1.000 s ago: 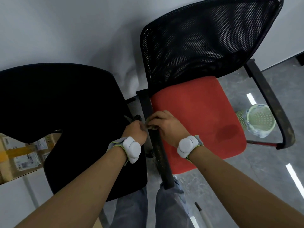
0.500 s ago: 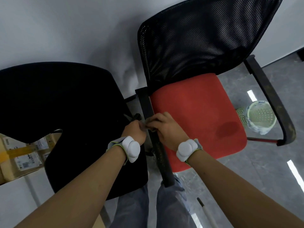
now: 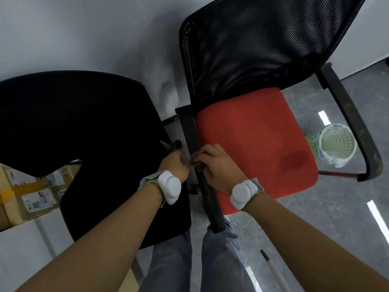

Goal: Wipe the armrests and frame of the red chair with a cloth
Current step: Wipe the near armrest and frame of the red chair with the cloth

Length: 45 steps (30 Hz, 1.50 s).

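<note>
The red chair [image 3: 252,144] has a red seat, a black mesh back and black armrests. Its left armrest [image 3: 189,131] runs toward me between my two hands; its right armrest [image 3: 353,131] curves at the far right. My left hand [image 3: 175,165] and my right hand [image 3: 214,165] meet at the middle of the left armrest. Both pinch a small dark brownish cloth [image 3: 194,164] pressed against the armrest. Most of the cloth is hidden under my fingers.
A black chair [image 3: 84,133] stands close on the left, almost touching the red chair. Cardboard boxes [image 3: 27,194] lie under it. A pale green perforated basket [image 3: 334,144] sits on the grey floor beyond the seat. A white wall is behind. A white stick [image 3: 273,268] lies by my legs.
Both hands stay together on the left armrest, shifting slightly farther along it with the cloth. The view has tilted a little.
</note>
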### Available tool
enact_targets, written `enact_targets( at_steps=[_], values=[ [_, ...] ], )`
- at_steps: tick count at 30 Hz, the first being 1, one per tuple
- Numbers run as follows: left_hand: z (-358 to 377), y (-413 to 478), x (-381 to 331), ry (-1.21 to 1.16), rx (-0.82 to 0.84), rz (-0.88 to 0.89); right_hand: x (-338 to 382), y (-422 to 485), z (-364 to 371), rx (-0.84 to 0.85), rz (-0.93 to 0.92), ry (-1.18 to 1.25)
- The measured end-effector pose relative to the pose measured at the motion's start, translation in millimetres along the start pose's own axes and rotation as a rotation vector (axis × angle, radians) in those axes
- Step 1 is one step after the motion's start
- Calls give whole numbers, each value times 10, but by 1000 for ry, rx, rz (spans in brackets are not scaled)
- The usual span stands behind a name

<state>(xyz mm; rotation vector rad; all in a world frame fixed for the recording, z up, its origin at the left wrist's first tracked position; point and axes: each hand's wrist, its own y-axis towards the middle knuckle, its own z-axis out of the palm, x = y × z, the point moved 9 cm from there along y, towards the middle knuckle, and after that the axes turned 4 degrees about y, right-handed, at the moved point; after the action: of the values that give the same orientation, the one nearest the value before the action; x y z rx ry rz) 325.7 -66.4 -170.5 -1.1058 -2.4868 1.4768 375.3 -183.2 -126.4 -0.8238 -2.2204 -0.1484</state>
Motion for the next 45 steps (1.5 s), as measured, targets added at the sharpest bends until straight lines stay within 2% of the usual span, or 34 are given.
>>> enact_targets(
  at_steps=[5, 10, 13, 17, 21, 24, 31, 37, 42, 45],
  values=[
    [31, -26, 19, -32, 30, -3, 109, -119, 71, 177, -22, 4],
    [27, -15, -86, -43, 55, 53, 7, 167, -132, 21, 31, 7],
    [40, -15, -104, -26, 73, 56, 37, 69, -6, 23, 50, -73],
    [85, -49, -160, 35, 94, 107, 81, -250, 8, 41, 96, -25],
    [180, -56, -158, 83, 134, 111, 96, -376, -8, 127, 156, -19],
    [245, -91, -136, 101, 149, 96, 28, -222, -111, 52, 191, 12],
    [381, -145, 68, 13, 126, 61, 76, -374, 62, -17, 134, -21],
    [495, -325, 162, -31, 94, 25, 158, -513, 40, 111, 90, -32],
    [647, -497, 145, -24, 105, 58, 160, -369, 86, 38, 70, -75],
    [648, -535, 173, -57, 51, 26, 234, -580, 190, 15, 19, -90]
  ],
)
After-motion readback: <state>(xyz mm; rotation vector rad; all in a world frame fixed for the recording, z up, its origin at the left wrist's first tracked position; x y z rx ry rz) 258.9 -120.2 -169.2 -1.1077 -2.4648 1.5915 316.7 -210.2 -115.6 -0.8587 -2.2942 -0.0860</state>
